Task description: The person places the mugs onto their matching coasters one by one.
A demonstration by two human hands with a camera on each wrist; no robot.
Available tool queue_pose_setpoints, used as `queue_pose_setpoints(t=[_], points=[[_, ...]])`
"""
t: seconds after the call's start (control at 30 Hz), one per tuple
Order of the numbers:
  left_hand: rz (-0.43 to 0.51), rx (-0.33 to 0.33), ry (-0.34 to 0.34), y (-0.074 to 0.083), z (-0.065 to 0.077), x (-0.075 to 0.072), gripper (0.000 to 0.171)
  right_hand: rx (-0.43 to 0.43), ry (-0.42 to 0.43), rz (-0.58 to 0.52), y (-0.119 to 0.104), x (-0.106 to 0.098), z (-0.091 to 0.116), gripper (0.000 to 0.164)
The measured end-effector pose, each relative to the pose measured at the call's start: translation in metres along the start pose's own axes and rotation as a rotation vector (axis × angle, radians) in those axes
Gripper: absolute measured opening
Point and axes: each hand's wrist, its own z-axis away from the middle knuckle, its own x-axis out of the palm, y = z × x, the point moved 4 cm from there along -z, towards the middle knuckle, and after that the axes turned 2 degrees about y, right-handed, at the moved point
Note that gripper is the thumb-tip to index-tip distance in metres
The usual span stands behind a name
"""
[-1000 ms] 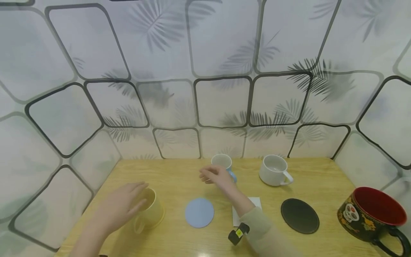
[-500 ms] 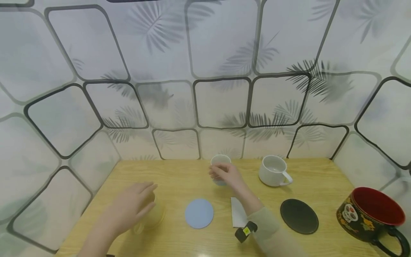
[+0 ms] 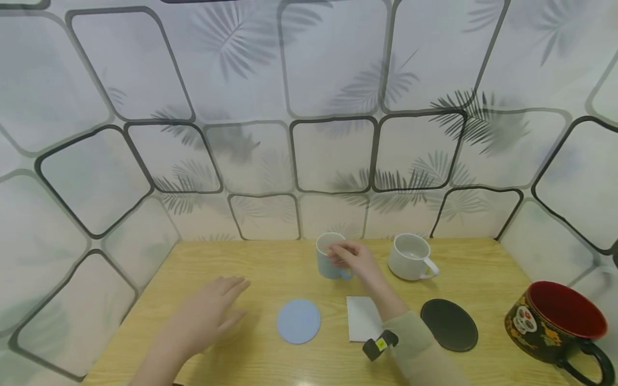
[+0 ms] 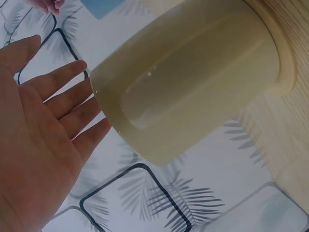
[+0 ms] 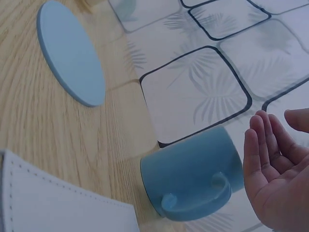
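My left hand is over a yellow mug, covering most of it in the head view. In the left wrist view the yellow mug stands on a round pale-yellow coaster. The spread, nearly straight fingers of my left hand are right at its rim, not wrapped round it. Near the wall is a light-blue mug, white inside. My right hand overlaps its rim from the right. Seen from the right wrist, loosely bent fingers of the right hand lie beside the blue mug's rim, gripping nothing.
A round blue coaster, a white square coaster and a round black coaster lie across the wooden table. Farther right stand a white cup and a large black skull-patterned mug. Patterned fabric surrounds the table.
My right hand has shifted right across the blue mug's rim, uncovering its left side. My left hand has slid right over the yellow mug, hiding it more.
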Motion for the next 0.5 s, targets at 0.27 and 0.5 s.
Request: queue_pose_setpoints(t=[0.27, 0.5], points=[[-0.006, 0.041, 0.033, 0.011, -0.005, 0.003, 0.053, 0.02, 0.04, -0.008, 0.002, -0.018, 0.002, 0.037], [0.031, 0.051, 0.015, 0.016, -0.006, 0.01, 0.051, 0.012, 0.043, -0.02, 0.007, -0.029, 0.002, 0.038]])
